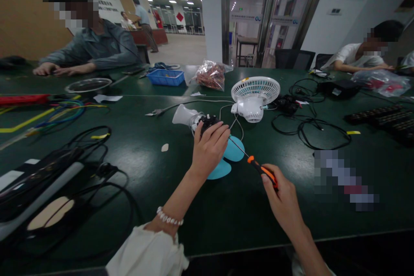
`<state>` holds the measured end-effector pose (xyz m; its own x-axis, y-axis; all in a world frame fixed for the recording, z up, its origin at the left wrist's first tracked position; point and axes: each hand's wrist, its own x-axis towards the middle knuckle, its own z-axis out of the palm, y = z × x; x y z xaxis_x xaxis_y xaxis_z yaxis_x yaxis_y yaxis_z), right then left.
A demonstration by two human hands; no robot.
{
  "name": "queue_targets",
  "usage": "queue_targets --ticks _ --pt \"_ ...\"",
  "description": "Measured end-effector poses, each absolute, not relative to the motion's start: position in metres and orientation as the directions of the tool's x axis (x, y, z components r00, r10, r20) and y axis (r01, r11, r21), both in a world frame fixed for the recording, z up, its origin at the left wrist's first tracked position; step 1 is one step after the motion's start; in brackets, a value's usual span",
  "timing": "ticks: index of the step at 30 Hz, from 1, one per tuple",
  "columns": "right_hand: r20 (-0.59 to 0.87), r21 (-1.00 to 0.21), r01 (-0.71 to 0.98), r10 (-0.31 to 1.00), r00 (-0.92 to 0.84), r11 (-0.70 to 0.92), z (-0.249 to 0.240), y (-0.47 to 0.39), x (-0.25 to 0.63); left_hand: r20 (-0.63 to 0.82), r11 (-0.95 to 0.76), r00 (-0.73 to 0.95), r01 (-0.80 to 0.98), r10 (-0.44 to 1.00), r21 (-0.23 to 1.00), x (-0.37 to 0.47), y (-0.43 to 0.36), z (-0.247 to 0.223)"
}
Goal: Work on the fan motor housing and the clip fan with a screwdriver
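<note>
My left hand (210, 144) is closed over the black motor part (208, 120) of a small electric fan lying on its side. The fan's white base (184, 114) points to the left. Turquoise fan blades (234, 149) show beneath and to the right of that hand. In my right hand (283, 194) is a screwdriver (263, 171) with an orange and black handle. Its thin shaft slants up and left toward the motor; my left fingers hide where the tip ends. Behind stands a white fan cage with its housing (254, 110), facing away from my hands.
A blue basket (165, 77) and a plastic bag of reddish-brown pieces (211, 75) are at the back. Power strips and cables (106, 170) lie at left, black cables (310, 133) at right. A person (93, 47) sits across at left, another (359, 54) at far right.
</note>
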<state>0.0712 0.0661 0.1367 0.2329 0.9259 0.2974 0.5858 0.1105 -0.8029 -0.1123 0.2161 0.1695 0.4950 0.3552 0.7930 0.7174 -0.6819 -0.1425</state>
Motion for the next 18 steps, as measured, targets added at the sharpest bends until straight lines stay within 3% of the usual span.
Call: queue_targets --ticks 7,18 --pt "0.272 -0.839 0.536 0.922 0.276 0.087 0.1332 0.0655 0.069 0.787 -0.67 0.51 0.722 0.348 -0.172 -0.1126 0.2163 0.1701" --pt "0.316 -0.793 0.593 0.926 0.206 0.139 0.1383 0.0659 0.0715 0.793 -0.678 0.499 0.719 0.349 -0.153 -0.1121 0.2154 0.1709"
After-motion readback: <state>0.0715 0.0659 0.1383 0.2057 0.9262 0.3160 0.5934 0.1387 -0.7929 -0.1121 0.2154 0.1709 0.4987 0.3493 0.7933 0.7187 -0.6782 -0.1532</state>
